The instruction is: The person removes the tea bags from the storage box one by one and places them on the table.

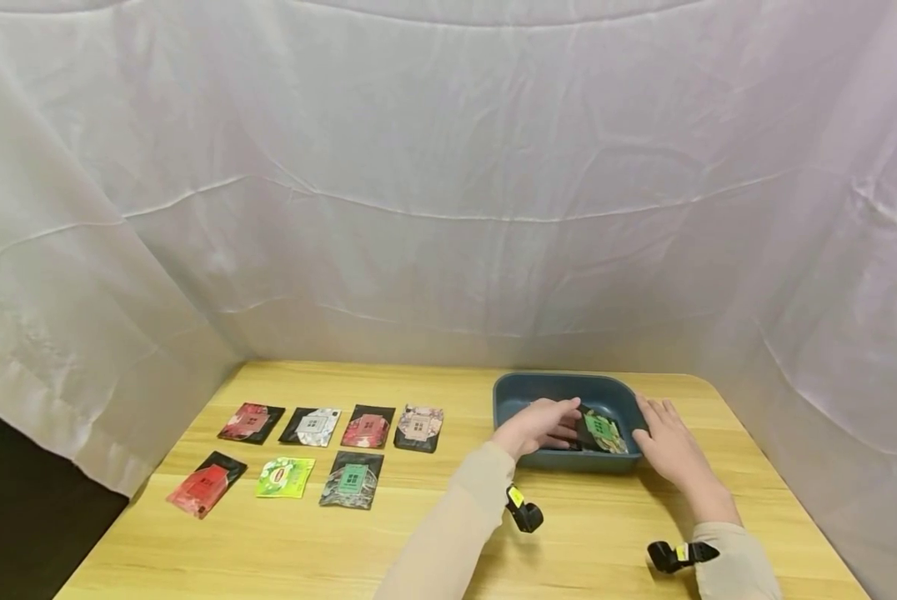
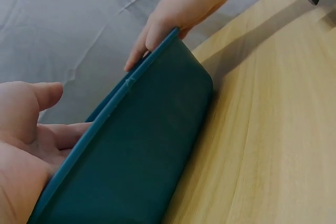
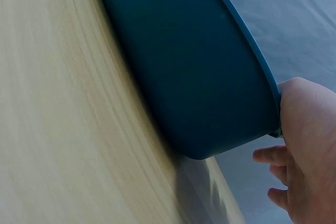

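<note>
In the head view, a dark blue plastic bin [image 1: 561, 460] stands on the table's right half. My left hand [image 1: 540, 427] reaches over its near left side, with loosely extended fingers inside and the thumb apart. Beside those fingertips, a black tea sachet with a green label [image 1: 604, 431] lies in the bin, and the hand hides part of the inside. My right hand [image 1: 672, 442] rests at the bin's right end, thumb at the rim and fingers extended along the outside. Both wrist views show the bin's outer wall [image 2: 142, 124] between the hands.
Left of the bin, several tea sachets lie in two rows. The back row ends with a floral sachet [image 1: 419, 428]; the front row has a red one [image 1: 207, 486], a yellow-green one [image 1: 286, 477] and a green-labelled one [image 1: 353, 480]. Pale curtains [image 1: 448, 250] surround the wooden table [image 1: 268, 554].
</note>
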`<state>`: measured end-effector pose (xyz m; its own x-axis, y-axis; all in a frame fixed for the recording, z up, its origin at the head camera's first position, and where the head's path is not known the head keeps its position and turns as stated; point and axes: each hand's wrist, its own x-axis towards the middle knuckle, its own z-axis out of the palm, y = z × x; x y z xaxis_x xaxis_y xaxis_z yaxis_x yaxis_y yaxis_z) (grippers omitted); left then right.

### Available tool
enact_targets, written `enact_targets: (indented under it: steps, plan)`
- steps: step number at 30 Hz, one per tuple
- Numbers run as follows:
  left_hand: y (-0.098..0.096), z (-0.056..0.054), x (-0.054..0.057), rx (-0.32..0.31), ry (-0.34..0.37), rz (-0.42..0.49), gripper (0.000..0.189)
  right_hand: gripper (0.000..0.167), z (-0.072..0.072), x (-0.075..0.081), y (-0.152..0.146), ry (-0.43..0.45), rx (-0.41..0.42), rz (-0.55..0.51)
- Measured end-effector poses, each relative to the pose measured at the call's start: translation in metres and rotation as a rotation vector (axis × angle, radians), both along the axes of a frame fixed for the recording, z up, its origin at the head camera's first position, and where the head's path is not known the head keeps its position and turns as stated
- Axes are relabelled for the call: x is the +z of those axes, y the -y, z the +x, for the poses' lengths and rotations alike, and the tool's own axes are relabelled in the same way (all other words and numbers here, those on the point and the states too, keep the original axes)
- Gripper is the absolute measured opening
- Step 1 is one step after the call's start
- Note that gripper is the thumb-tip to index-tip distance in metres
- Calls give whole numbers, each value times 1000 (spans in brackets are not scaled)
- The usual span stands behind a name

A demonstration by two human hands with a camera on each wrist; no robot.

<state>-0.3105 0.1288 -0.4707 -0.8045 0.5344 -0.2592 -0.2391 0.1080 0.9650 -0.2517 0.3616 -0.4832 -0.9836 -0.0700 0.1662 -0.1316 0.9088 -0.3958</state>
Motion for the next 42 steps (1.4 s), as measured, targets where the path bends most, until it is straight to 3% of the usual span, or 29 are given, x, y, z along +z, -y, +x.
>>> enact_targets:
  steps: [9,23,30,42]
  plan:
    - [12,-1,8,61,-18,93,48,60,0,-1,0,0,6,-2]
    - [48,1,17,102,-30,221,54,60,0,0,0,6,3,0]
    - [64,4,18,152,-37,276,45,61,0,0,0,1,0,4]
    - [94,17,15,214,-106,277,38,61,0,-1,-1,13,-10,1]
